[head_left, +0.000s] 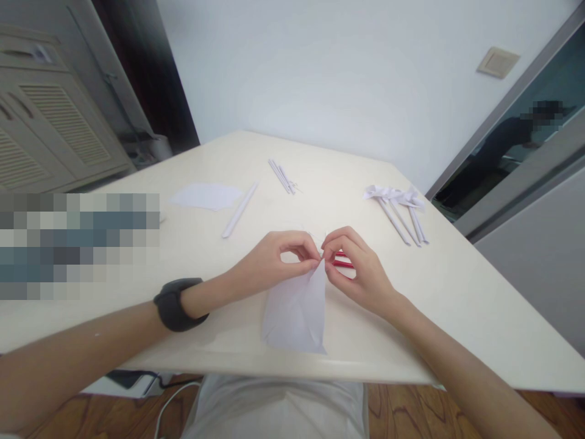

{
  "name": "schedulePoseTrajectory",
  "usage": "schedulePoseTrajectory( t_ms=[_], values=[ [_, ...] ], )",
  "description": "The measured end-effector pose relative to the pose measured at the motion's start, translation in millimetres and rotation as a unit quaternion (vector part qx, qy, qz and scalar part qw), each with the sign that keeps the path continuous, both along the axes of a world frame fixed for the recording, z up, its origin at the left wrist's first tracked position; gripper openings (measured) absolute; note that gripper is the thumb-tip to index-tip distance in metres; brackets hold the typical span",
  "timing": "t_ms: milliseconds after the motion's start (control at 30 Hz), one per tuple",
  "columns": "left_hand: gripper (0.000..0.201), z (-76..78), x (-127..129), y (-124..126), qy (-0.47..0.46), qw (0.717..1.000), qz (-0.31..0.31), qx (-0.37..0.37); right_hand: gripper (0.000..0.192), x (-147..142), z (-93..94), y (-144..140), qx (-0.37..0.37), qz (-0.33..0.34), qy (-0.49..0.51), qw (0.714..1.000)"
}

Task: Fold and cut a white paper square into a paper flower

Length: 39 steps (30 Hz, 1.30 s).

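- One folded white paper sheet (pixel 296 311) lies at the near table (pixel 457 292) edge; both hands pinch its far tip.
- Left hand (pixel 269 259): thumb and forefinger closed on the tip; one black wristband (pixel 176 303).
- Right hand (pixel 359 268): fingertips closed on the same tip, over one red object (pixel 343 263), mostly hidden.
- Far right: three paper flowers on rolled stems (pixel 402 210).
- Far centre: about three thin rolled sticks (pixel 282 176).
- Far left: one rolled paper stick (pixel 240 210), one flat paper piece (pixel 205 196).

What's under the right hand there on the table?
A red object shows under the right hand, lying on the table. Only thin red strips are visible; the hand covers the rest, so what it is cannot be told.
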<state>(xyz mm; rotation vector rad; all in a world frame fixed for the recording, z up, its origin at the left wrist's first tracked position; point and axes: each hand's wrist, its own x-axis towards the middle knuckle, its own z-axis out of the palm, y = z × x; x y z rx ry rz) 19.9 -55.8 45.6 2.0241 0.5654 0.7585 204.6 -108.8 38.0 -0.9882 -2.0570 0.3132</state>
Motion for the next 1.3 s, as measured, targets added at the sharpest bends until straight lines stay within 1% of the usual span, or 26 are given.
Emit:
schedulePoseTrajectory(
  t_ms=[233, 400, 500, 600, 733, 833, 1000, 1133, 1300],
  values=[
    [0.012, 11.2, -3.2, -5.6, 0.015, 0.997, 0.002, 0.069, 0.011, 1.8, -1.7, -0.9, 0.038, 0.0, 0.014, 0.999],
    [0.012, 8.4, -4.0, -5.8, 0.009, 0.988, 0.004, 0.152, 0.011, 1.3, -3.0, -2.0, 0.046, -0.002, 0.015, 0.999],
    [0.013, 7.4, -3.6, -6.7, 0.011, 0.984, 0.006, 0.18, 0.012, 0.8, -2.8, -2.7, 0.048, -0.001, 0.015, 0.999],
    [0.014, 11.6, -4.4, -9.4, 0.027, 0.98, 0.003, 0.197, 0.014, 1.1, -1.1, -3.7, 0.048, -0.001, 0.013, 0.999],
    [0.015, 17.3, -5.9, -10.6, 0.04, 0.978, -0.001, 0.205, 0.013, 3.0, 1.3, -3.9, 0.063, -0.008, 0.002, 0.998],
    [0.013, 15.5, -5.4, -8.0, 0.027, 0.979, 0.004, 0.203, 0.014, 4.4, 1.2, -2.8, 0.081, -0.008, -0.006, 0.997],
    [0.01, 10.5, -3.3, -5.4, 0.008, 0.985, 0.008, 0.171, 0.015, 4.5, 0.1, -2.4, 0.092, -0.013, -0.013, 0.996],
    [0.009, 12.6, -3.6, -6.6, 0.011, 0.988, 0.006, 0.152, 0.015, 3.3, 0.2, -3.2, 0.091, -0.015, -0.023, 0.996],
    [0.009, 13.5, -4.4, -5.7, 0.023, 0.989, -0.002, 0.145, 0.011, 4.2, -1.4, -2.4, 0.085, -0.017, -0.034, 0.996]
  ],
)
